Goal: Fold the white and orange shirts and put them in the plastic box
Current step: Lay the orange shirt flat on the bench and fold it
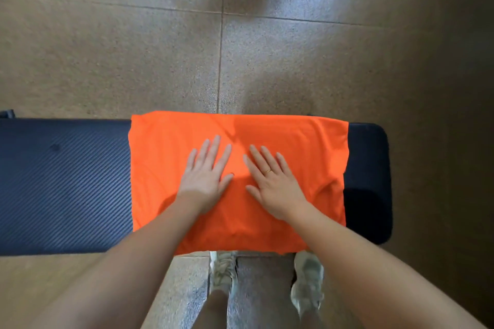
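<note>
Orange shirt [280,141] across black padded bench [64,184]

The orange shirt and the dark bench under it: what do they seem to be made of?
The orange shirt looks like thin, smooth knit fabric, possibly synthetic: it lies flat with soft creases and a slight sheen. The bench seems padded, covered in dark vinyl or similar: its surface shows a fine diagonal woven-look texture and rounded corners.

Both forearms bare, no sleeves in view; right hand [276,184] carries a thin gold ring [268,171] on one finger; left hand [205,176] wears nothing; lower legs bare; feet in pale, worn lace-up sneakers [307,283], near edge of scene.
</note>
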Demonstrator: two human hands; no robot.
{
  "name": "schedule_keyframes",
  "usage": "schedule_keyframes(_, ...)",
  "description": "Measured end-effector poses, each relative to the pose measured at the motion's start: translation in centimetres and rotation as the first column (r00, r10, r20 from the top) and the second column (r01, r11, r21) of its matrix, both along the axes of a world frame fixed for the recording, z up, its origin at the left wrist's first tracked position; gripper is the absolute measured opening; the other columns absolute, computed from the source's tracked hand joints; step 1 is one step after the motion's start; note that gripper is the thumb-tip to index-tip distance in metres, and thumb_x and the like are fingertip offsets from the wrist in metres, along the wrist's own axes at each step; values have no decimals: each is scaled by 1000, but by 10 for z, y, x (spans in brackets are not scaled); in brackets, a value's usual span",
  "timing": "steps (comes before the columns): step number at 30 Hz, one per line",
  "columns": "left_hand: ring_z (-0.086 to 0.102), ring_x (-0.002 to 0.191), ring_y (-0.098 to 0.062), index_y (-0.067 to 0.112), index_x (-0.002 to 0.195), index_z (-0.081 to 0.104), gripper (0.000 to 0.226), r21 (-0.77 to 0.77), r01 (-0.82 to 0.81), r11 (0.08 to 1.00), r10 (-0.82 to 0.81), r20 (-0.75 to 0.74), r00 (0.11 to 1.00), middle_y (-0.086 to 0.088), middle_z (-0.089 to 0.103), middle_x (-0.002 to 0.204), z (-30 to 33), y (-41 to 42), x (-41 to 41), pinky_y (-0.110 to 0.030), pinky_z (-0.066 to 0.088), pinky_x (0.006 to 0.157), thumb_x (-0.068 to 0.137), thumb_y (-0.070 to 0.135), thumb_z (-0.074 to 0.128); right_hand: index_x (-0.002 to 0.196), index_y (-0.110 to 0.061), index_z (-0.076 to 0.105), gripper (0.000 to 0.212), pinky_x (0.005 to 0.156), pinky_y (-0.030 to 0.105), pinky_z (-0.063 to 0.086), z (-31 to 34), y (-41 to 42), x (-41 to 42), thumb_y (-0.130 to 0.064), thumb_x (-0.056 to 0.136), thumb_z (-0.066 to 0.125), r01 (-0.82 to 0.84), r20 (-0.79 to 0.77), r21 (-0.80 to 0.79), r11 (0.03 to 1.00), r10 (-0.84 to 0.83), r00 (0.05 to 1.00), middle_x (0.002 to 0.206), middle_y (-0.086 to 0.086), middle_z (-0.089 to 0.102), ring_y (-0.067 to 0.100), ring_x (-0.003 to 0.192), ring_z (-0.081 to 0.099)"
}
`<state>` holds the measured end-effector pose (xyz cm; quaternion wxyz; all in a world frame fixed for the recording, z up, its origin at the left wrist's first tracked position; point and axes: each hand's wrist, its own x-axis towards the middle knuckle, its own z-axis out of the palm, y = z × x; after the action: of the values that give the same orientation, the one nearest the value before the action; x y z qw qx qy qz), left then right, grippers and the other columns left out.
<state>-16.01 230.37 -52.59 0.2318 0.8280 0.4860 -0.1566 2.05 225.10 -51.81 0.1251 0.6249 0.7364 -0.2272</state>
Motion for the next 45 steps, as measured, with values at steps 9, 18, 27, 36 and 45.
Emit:
schedule_keyframes(9, -7, 145, -28, 32, 148, 1, 68, 67, -333, 940, 340, -142, 930, -11, -12, 157, 10, 12, -2, -43, 3, 117, 93, 51, 36, 147, -32, -12, 68, 116, 46, -10, 4, 6, 134, -55, 94, 24, 269, 153, -79, 960, -255, 955, 156, -8, -22, 17, 145, -16)
schedule_keyframes(18, 58, 107, -39, 6, 117, 56, 54, 122, -290, 949, 277, 111, 954, -21, 57, 122, 27, -46, 98, -45, 48, 87, 84, 43, 35, 146, -11, 25, 56, 115, 42, 23, 26, 39, 200, -28, 96, 43, 341, -135, -129, 931, -357, 924, 153, 14, 27, 27, 142, 23)
schedule_keyframes(27, 59, 68, -26, 17, 75, 62, 48, 90, -202, 975, 199, 44, 979, -4, 62, 78, 21, -147, 222, -35, 22, 62, 66, 58, 38, 131, -24, 48, 40, 102, 45, 30, 13, 56, 208, -38, 94, 45, 402, -67, -112, 909, -410, 909, 137, 8, 46, 30, 130, 38)
schedule_keyframes(36, 60, 63, -25, 15, 72, 58, 26, 10, -361, 932, 361, -86, 929, -3, 59, 75, 31, -166, 234, -27, 44, 49, 57, 35, 51, 100, -12, 66, 24, 102, 40, 35, 13, 46, 189, -29, 85, 59, 619, -434, -48, 784, -575, 694, 120, 8, 59, 25, 121, 46)
schedule_keyframes(45, 64, 85, -31, 9, 113, 57, 47, -59, -372, 926, 377, 154, 913, -12, 65, 95, 77, -168, 250, -32, 50, 62, 72, 21, 36, 100, -2, 60, 22, 83, 34, 46, 33, 45, 228, -19, 89, 51, 760, -518, -158, 631, -708, 480, 87, 8, 60, 20, 84, 56)
